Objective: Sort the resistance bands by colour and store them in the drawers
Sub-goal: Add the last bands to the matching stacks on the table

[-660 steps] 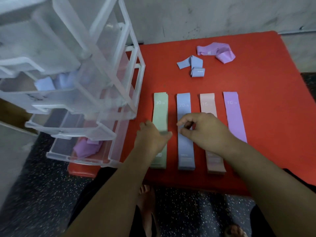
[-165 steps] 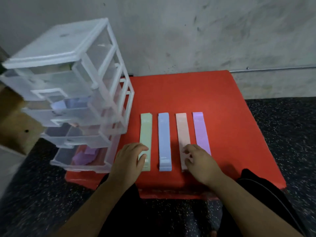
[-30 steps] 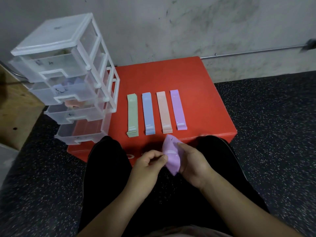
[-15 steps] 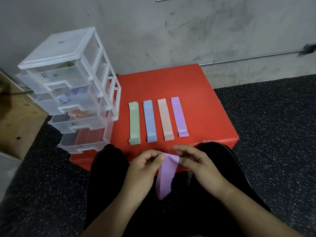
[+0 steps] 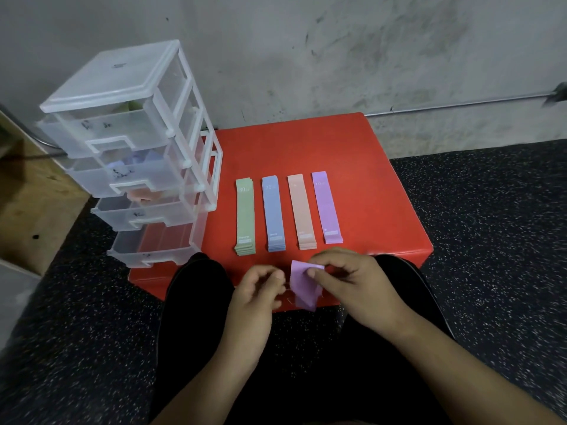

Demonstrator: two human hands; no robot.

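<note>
My right hand (image 5: 349,283) pinches a crumpled purple band (image 5: 303,286) at the red table's (image 5: 306,142) front edge, above my lap. My left hand (image 5: 260,286) is just left of the band with its fingers curled; a narrow gap shows between them. Flat on the table lie stacks of green bands (image 5: 244,216), blue bands (image 5: 273,213), peach bands (image 5: 302,211) and purple bands (image 5: 326,207). At the table's left stands a clear drawer unit (image 5: 122,87). All its drawers are pulled partly out, the bottom drawer (image 5: 153,250) the furthest.
The top drawer (image 5: 101,133) shows something green, the second drawer (image 5: 122,176) bluish bands and the third drawer (image 5: 144,213) peach ones. A grey wall with a pipe (image 5: 460,102) backs the table. Dark speckled floor surrounds it, with a wooden board (image 5: 27,194) at left.
The purple band hung long between both hands; now it is bunched in my right hand and my left hand has come off it. The view shifted slightly.
</note>
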